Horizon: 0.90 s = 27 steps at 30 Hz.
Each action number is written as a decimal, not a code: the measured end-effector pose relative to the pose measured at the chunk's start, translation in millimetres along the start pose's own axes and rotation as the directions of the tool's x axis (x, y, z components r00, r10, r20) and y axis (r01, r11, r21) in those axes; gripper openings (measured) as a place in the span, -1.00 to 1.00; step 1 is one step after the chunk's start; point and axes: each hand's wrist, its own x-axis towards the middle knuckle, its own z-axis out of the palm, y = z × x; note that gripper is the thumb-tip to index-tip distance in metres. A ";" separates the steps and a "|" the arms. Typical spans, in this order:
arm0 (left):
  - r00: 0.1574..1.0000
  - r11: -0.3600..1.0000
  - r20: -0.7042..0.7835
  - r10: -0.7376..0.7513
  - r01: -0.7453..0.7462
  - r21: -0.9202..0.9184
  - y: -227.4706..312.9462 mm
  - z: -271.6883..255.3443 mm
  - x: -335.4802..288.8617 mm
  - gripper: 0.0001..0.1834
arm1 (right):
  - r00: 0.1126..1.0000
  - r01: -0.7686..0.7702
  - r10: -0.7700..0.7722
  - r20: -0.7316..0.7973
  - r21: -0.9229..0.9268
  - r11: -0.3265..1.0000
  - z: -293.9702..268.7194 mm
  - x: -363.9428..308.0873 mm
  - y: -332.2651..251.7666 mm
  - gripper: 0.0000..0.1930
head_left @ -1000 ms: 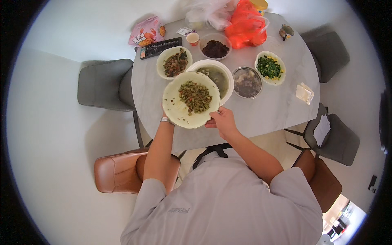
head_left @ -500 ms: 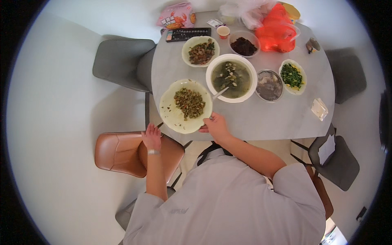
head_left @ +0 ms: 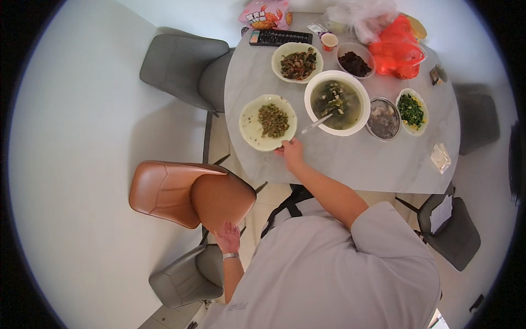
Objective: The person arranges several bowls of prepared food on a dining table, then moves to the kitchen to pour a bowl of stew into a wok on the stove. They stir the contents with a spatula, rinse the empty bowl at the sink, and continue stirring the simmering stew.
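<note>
My right hand (head_left: 291, 152) grips the lower right rim of a pale green plate (head_left: 251, 132) with chopped green and brown food (head_left: 273, 120) heaped right of its middle. The plate is at the table's left side; whether its base rests on the top I cannot tell. To its right stands a big white bowl (head_left: 359, 124) of greenish soup, a spoon (head_left: 316, 124) leaning over its rim toward the plate. My left hand (head_left: 228, 237) is empty with fingers apart, low beside the front of the brown chair (head_left: 164, 189), away from the table.
On the grey round table (head_left: 350, 164) are a plate of stir-fry (head_left: 298, 62), a bowl of dark food (head_left: 355, 63), a metal bowl (head_left: 383, 119), a plate of greens (head_left: 411, 112), a paper cup (head_left: 329, 41), and red bags (head_left: 395, 49). Grey chairs (head_left: 183, 66) stand around.
My left hand has dropped back from near the table's edge toward my body. My right hand still holds the plate, now farther from me. The whole view has shifted.
</note>
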 end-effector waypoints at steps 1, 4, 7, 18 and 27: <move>0.999 1.000 0.030 -0.013 0.014 -0.018 -6.1 -13.6 7.5 -0.20 | 1.000 0.002 -0.002 -0.018 0.000 1.000 -4.3 4.9 3.4 -0.82; 0.996 0.997 0.078 -0.042 0.048 -0.066 -15.6 -39.5 25.9 -0.22 | 0.998 0.038 -0.037 -0.059 0.012 0.999 -11.0 16.7 2.4 -0.82; 0.993 0.998 0.117 -0.029 0.034 -0.046 -18.0 -49.0 39.0 -0.23 | 0.994 0.088 -0.084 -0.072 0.051 0.995 -16.4 26.8 -1.4 -0.82; 0.985 0.997 0.156 -0.074 0.069 0.037 0.7 -4.1 39.6 -0.19 | 0.994 0.098 -0.097 -0.057 0.015 0.995 -17.5 37.3 -7.5 -0.78; 0.989 0.985 0.131 -0.062 0.040 0.167 -18.2 39.6 25.9 -0.18 | 0.990 0.046 -0.008 0.143 -0.264 0.963 -43.0 14.3 -14.1 -0.69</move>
